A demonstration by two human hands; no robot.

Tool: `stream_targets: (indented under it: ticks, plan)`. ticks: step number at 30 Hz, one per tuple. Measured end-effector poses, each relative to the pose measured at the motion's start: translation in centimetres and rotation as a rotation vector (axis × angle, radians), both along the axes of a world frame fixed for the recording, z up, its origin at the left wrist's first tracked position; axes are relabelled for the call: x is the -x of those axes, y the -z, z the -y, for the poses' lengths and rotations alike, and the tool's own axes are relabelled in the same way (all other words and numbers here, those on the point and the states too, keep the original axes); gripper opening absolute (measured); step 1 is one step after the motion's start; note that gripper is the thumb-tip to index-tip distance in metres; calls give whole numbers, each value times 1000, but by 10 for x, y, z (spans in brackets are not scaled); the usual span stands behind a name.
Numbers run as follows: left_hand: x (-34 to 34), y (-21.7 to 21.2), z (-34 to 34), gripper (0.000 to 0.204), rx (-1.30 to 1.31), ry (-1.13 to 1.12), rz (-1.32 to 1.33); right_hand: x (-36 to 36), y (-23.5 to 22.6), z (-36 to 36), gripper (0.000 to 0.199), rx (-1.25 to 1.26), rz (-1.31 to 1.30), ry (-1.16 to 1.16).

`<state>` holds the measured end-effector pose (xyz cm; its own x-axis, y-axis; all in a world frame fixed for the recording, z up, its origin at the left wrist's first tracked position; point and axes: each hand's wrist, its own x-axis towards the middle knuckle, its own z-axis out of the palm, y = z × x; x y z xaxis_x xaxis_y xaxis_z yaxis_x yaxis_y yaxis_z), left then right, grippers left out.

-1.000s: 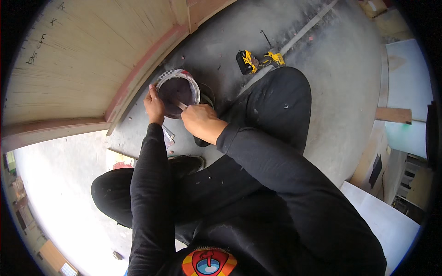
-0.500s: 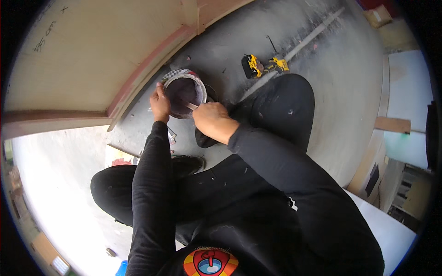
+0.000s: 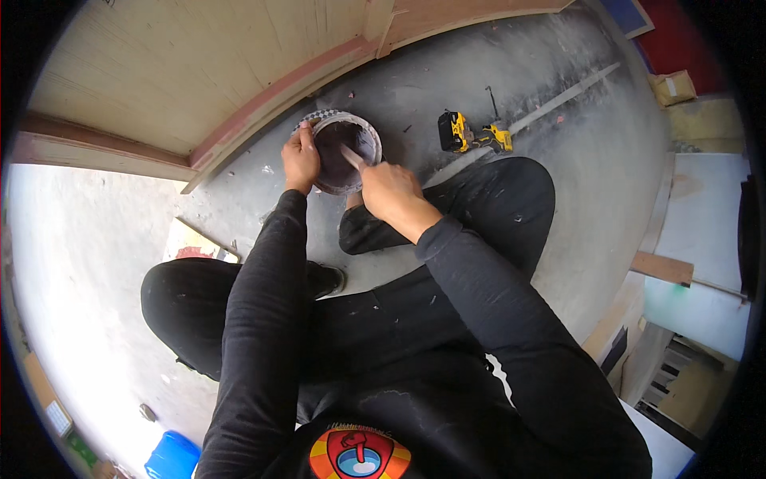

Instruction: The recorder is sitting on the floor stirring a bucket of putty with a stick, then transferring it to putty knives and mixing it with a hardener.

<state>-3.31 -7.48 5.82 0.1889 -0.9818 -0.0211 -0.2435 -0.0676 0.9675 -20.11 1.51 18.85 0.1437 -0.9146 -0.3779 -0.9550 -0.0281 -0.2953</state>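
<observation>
A round tub (image 3: 375,145) with a checkered outside and a smeared pale rim stands on the floor, tilted a little toward me. Purplish-grey paste coats its inside. My left hand (image 3: 302,162) is closed over the tub's left rim, thumb on the edge. My right hand (image 3: 392,191) is wrapped round a flat stick (image 3: 351,156), whose far end reaches down into the paste. The stick's handle end is hidden within the fist.
A yellow and black cordless drill (image 3: 475,136) lies on the grey floor beyond my right knee. A large wooden panel (image 3: 152,72) stands along the far left. Near my left knee is a stained board (image 3: 195,242); a blue object (image 3: 173,457) sits at lower left.
My view has shifted, so the tub, hands and drill appear farther right. The stick now leans differently inside the tub, with more of it showing. Both hands keep their holds.
</observation>
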Motion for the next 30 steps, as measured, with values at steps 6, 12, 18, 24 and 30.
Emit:
stream_targets:
  ticks: [6,12,18,24,30]
  plan:
    - [7,-8,-3,48,2,-10,115,10,-24,-9,34,-99,-45,-17]
    - [12,-12,-5,44,111,-4,102,12,-15,7,43,-31,-85,87]
    - [13,-19,-7,43,100,-10,161,14,-14,-4,38,-232,-141,-19]
    - [20,-17,-6,41,62,-45,133,12,-29,16,27,-8,-79,16]
    - [21,-13,-8,44,118,-35,179,-3,-24,7,36,-350,-193,77]
